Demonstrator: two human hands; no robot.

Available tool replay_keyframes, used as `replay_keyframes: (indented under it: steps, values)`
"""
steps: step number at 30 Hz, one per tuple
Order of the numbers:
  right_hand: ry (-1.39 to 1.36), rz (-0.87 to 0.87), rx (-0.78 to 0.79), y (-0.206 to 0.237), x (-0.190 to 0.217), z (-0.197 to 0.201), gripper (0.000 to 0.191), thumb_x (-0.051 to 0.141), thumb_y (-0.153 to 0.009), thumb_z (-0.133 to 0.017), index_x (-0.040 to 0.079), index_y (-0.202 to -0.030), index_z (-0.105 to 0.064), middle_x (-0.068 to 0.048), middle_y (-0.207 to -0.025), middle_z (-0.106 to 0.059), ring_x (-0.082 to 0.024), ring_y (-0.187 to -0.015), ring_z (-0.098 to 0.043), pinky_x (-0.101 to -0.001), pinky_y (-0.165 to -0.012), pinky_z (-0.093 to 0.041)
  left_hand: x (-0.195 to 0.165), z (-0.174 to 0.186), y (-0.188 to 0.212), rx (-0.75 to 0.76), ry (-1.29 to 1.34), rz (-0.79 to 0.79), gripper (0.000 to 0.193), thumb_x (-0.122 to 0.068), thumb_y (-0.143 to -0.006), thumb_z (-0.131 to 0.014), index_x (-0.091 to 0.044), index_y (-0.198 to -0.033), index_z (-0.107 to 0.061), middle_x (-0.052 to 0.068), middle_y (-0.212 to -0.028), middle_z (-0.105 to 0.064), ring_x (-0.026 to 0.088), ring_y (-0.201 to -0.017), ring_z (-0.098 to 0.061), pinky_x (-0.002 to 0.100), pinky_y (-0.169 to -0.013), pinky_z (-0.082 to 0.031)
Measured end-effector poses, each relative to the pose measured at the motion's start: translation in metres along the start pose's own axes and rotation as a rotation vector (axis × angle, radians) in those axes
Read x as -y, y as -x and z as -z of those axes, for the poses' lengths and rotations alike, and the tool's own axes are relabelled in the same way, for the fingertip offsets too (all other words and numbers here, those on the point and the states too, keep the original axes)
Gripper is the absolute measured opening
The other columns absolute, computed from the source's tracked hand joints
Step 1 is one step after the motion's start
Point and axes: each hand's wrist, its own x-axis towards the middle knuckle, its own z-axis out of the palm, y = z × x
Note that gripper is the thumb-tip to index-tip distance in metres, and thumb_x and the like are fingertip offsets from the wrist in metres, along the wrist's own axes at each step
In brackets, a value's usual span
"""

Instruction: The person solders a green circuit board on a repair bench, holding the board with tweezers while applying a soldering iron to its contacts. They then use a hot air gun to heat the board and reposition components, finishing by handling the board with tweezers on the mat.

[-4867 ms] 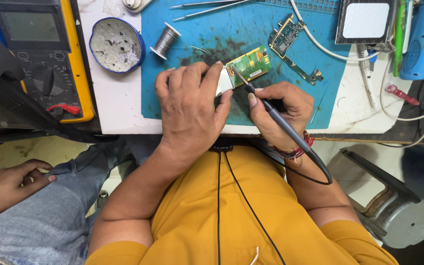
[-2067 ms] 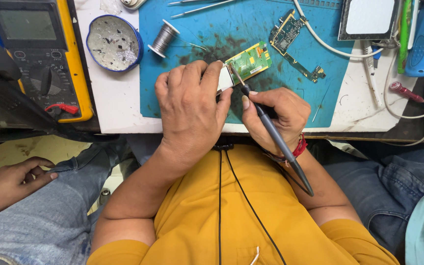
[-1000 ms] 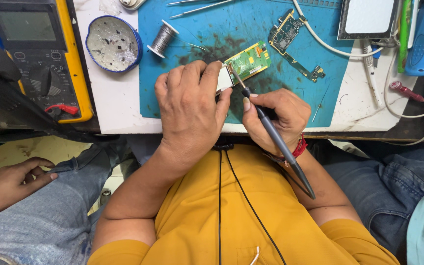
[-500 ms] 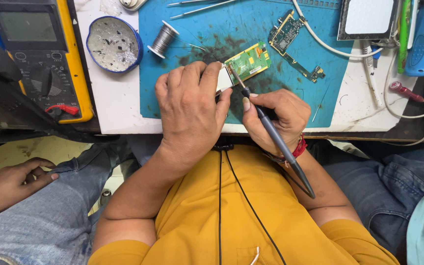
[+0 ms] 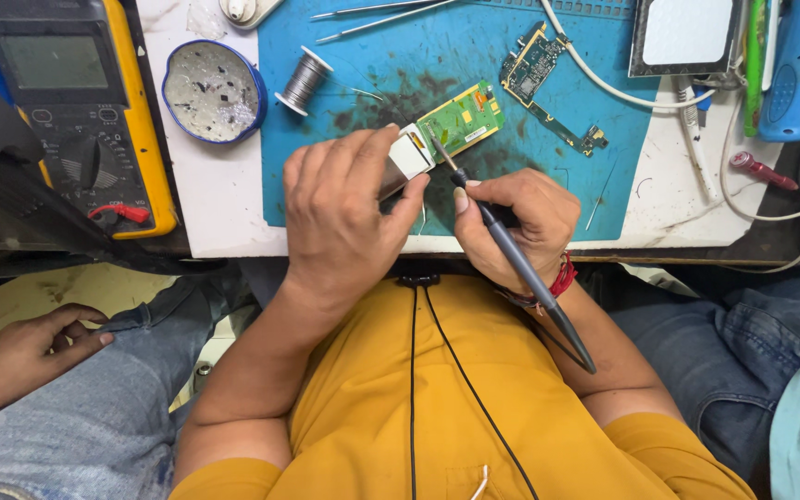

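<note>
**Workbench with blue mat, viewed from above**

White bench [image 5: 224, 208] carries a blue mat [image 5: 511, 139]. Nearest, left hand [image 5: 344, 222] pinches the green circuit board [image 5: 460, 118] at its white end; right hand [image 5: 511, 227] closes around a soldering iron [image 5: 520, 268], tip on the board. Beyond: solder spool [image 5: 304, 81], round tin [image 5: 213, 91], multimeter [image 5: 81, 111].

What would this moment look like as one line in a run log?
left hand: holds green circuit board | right hand: grips soldering iron, tip on board | surface: blue mat

Solder spool [image 5: 304, 81] between dish [image 5: 213, 91] and circuit board [image 5: 462, 118]
</note>
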Motion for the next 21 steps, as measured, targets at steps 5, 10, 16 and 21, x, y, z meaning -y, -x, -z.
replay_keyframes:
  steps: [5,10,16,21]
  values:
    - [0.017,-0.002,0.003,-0.002,0.001,-0.002,0.016,-0.004,-0.084,-0.081,0.001,-0.095,-0.069,-0.009,-0.079,-0.067,-0.018,-0.063,-0.062,-0.027,-0.055,-0.045,0.016,0.011,0.001,-0.039,-0.079,0.047,0.049,-0.029,-0.096,-0.082,-0.001,-0.133,-0.065,0.012,-0.121,-0.064,0.031,-0.111,-0.059,0.045,-0.103,-0.04]
    - [-0.004,-0.003,-0.009,-0.002,0.001,-0.005,0.016,-0.004,-0.085,-0.08,0.001,-0.094,-0.069,-0.01,-0.08,-0.068,-0.018,-0.064,-0.062,-0.0268,-0.055,-0.045,0.03,0.015,0.001,-0.099,-0.266,0.057,0.046,-0.028,-0.103,-0.08,-0.002,-0.137,-0.062,0.011,-0.132,-0.062,0.03,-0.123,-0.055,0.047,-0.112,-0.037]
    - [0.015,-0.06,-0.027,-0.002,0.003,-0.007,0.016,-0.004,-0.085,-0.081,0.001,-0.095,-0.068,-0.008,-0.076,-0.065,-0.017,-0.06,-0.059,-0.0288,-0.056,-0.043,0.022,0.001,0.005,-0.159,-0.241,-0.046,0.05,-0.029,-0.1,-0.077,-0.006,-0.141,-0.06,0.01,-0.131,-0.061,0.028,-0.126,-0.053,0.056,-0.12,-0.023]
    - [-0.025,-0.031,-0.063,-0.003,0.004,-0.002,0.02,-0.002,-0.091,-0.08,0.0,-0.105,-0.067,-0.013,-0.087,-0.065,-0.025,-0.074,-0.063,-0.0304,-0.063,-0.048,0.008,-0.016,0.011,-0.046,-0.11,-0.105,0.052,-0.032,-0.096,-0.08,-0.008,-0.138,-0.062,0.004,-0.133,-0.064,0.023,-0.123,-0.055,0.054,-0.118,-0.02]
